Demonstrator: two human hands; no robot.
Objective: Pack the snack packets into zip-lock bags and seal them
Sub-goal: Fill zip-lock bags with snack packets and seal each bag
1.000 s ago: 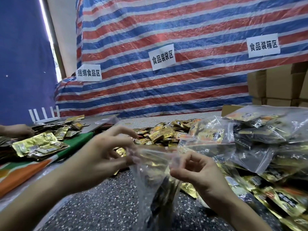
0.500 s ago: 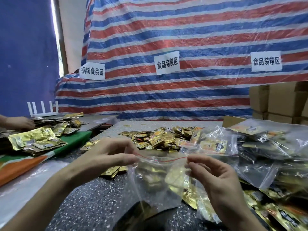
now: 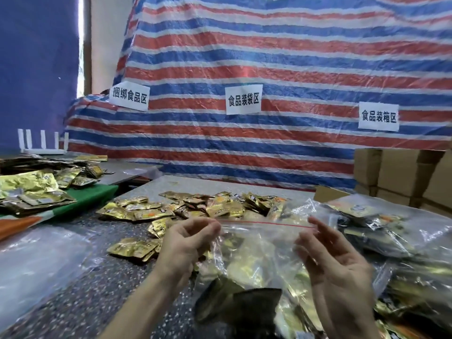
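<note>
Left hand (image 3: 188,241) grip: pinching zip-lock bag (image 3: 264,237) top, left end. Right hand (image 3: 335,260) grip: pinching right end. Snack packets (image 3: 244,272) inside.

Single wide-angle head-worn camera looks forward and down across the table (image 3: 97,302) toward the striped tarp (image 3: 269,57); left hand (image 3: 186,243) and right hand (image 3: 335,260) lie near, lower centre.

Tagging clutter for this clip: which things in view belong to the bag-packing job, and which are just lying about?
Job: zip-lock bag, pinched at its top corners by left hand and right hand; loose snack packets; filled bags at right.
Lying about: cardboard boxes; paper signs; white rack; gold packets on the green cloth, far left.
</note>
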